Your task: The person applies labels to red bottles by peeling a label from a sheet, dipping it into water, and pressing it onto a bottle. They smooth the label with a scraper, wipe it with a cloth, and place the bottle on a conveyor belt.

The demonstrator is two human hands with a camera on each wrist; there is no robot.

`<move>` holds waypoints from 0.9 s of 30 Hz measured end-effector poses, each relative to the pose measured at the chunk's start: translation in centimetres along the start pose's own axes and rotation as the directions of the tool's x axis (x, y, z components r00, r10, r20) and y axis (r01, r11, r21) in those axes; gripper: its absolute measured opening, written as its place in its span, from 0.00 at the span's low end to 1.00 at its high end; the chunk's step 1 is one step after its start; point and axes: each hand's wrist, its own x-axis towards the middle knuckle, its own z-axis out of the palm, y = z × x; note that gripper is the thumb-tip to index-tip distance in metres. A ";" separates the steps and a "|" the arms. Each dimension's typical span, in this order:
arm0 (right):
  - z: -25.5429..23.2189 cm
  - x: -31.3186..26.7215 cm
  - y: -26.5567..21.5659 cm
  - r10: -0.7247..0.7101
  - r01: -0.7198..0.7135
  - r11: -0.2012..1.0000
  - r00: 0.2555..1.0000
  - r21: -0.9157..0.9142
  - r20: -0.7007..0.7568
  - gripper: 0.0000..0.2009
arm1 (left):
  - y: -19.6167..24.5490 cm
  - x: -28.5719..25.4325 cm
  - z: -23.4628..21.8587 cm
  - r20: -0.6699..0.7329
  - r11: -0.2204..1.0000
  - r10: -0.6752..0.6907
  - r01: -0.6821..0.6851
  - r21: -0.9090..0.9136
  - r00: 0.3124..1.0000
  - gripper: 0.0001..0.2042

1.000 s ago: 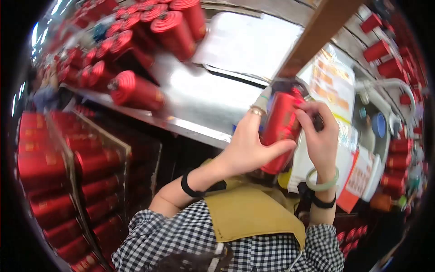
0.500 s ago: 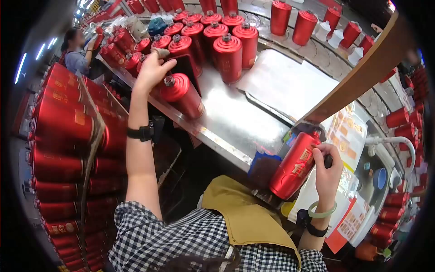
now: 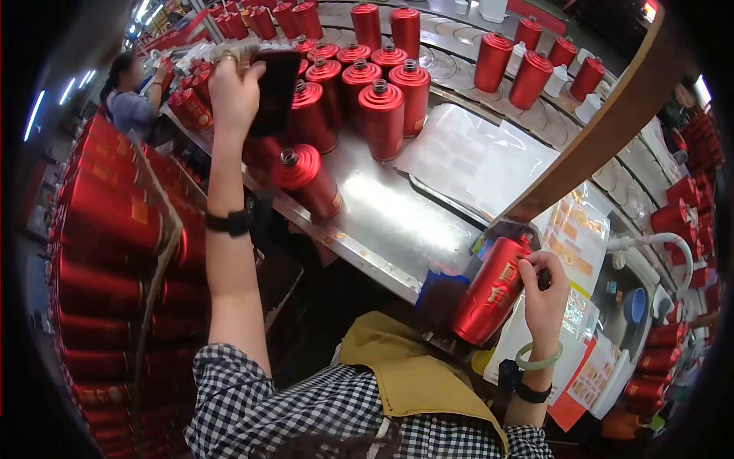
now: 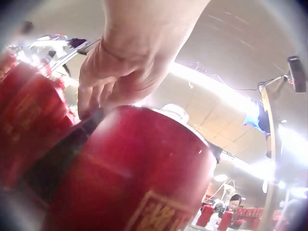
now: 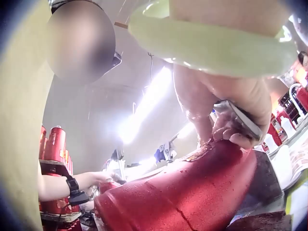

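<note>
In the head view my left hand [image 3: 235, 96] reaches to the far left with a cover on its fingertips. It grips the top edge of a dark flat panel [image 3: 277, 96] beside the red bottles. The left wrist view shows those fingers bent over the panel [image 4: 62, 161], behind a large red bottle [image 4: 130, 163]. My right hand [image 3: 547, 298] rests its fingertips on the upper side of a tilted red bottle [image 3: 489, 294] with gold characters. Within its curled fingers sits a small flat grey-edged tool [image 5: 240, 120], partly hidden by the hand.
A lone red bottle [image 3: 307, 183] stands near the metal table's front edge [image 3: 367, 260]. Several more bottles [image 3: 382, 115] crowd behind it. White sheets [image 3: 466, 153], a slanting wooden post [image 3: 596, 122] and a sink [image 3: 615, 294] lie rightward. Stacked red bottles [image 3: 107, 252] rise at left.
My left hand left the tilted bottle, reached to the standing bottles, then moved farther left, the dark panel shifting with it. My right hand stays at the tilted bottle.
</note>
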 end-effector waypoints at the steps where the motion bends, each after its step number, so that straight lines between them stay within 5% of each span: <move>1: 0.0 -0.1 0.0 0.009 -0.009 1.000 1.000 0.004 -0.004 0.04 | -0.1 2.3 0.7 -0.085 0.964 0.112 -0.129 -0.232 0.990 0.13; 3: 0.1 -0.1 -0.1 0.014 -0.014 1.000 1.000 0.009 -0.013 0.04 | -2.8 8.5 4.8 -0.115 0.912 0.268 -0.291 -0.288 0.956 0.13; 6: 0.2 -0.3 -0.3 -0.017 0.017 1.000 0.998 -0.009 -0.062 0.04 | 0.0 12.8 8.5 0.156 0.910 0.368 -0.321 -0.262 0.916 0.15; 9: 0.2 -0.4 -0.5 -0.032 0.029 0.999 0.996 -0.032 -0.087 0.04 | 3.8 13.1 12.2 0.243 0.917 0.399 -0.376 -0.137 0.884 0.16; 13: 0.2 -0.7 -0.6 -0.037 0.034 0.999 0.995 -0.033 -0.091 0.05 | 1.2 14.1 21.6 0.280 0.919 0.390 -0.353 -0.175 0.877 0.17; 20: 0.0 -0.8 -0.9 -0.006 0.008 1.000 0.997 0.020 -0.080 0.04 | 1.1 13.0 24.4 0.504 0.955 0.290 -0.277 -0.101 0.814 0.17; 26: -0.2 -0.7 -0.5 -0.059 0.055 0.997 0.995 -0.050 -0.081 0.06 | -0.7 12.3 24.6 0.500 0.961 0.273 -0.251 -0.113 0.821 0.18; 27: -0.2 -0.7 -0.3 -0.073 0.070 0.997 0.994 -0.034 -0.085 0.06 | -0.9 12.9 24.1 0.469 0.936 0.346 -0.332 -0.115 0.812 0.19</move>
